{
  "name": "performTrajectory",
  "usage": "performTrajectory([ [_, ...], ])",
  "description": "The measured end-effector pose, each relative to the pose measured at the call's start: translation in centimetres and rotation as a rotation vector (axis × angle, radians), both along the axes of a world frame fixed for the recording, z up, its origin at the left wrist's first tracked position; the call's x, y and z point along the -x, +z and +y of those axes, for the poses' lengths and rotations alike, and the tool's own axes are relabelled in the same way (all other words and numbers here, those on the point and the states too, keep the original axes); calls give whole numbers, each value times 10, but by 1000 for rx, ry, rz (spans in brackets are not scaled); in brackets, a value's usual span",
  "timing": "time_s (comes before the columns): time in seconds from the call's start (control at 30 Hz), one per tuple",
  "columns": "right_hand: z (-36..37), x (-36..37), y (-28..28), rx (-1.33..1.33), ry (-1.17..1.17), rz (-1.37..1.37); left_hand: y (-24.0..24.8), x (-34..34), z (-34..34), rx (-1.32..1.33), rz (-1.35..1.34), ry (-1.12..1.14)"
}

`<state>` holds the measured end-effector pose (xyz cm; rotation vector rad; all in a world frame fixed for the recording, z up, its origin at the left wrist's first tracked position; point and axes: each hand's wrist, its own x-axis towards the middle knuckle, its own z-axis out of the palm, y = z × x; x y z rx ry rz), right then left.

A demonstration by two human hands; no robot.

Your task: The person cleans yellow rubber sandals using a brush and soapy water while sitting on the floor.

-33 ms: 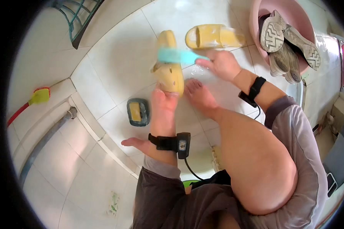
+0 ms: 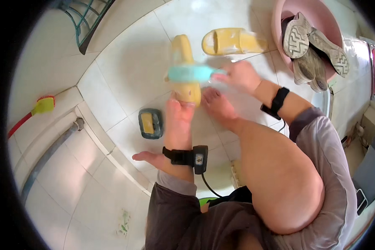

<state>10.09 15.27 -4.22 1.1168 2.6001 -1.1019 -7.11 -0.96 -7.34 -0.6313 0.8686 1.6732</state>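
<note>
My left hand (image 2: 180, 107) grips the near end of a yellow slipper (image 2: 190, 92), which is tipped on its side above the tiles. A turquoise scrubbing brush (image 2: 187, 73), smeared by motion, lies across the middle of that slipper and hides part of its strap. My right hand (image 2: 240, 76) is closed around the brush's handle, to the right of the slipper. A second yellow slipper (image 2: 228, 41), with whitish foam on it, rests on the floor beyond my right hand. Left of my left wrist is a dark soap dish (image 2: 156, 134) holding a yellow soap bar (image 2: 147, 123).
At the far right stands a pink basin (image 2: 279, 41) with several dirty shoes (image 2: 298, 40) in it. A green-headed brush (image 2: 43, 105) with a red handle lies on the left ledge. A dark green rack (image 2: 87, 21) is at the far left. My bare foot (image 2: 218, 104) is on the tiles.
The turquoise brush and my right hand have shifted slightly toward me along the slipper. My left hand stays in nearly the same place.
</note>
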Motion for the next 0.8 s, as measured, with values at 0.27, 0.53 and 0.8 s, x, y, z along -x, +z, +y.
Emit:
performTrajectory([
  [0.27,10,-7,-8,-20,-35,-152,-18,0,-20,279,550,-569],
  [0.53,6,-5,-24,234,-189,-169,10,9,6,431,2345,-1035],
  [0.8,11,-3,-19,452,-433,89,30,40,30,277,1566,-1720],
])
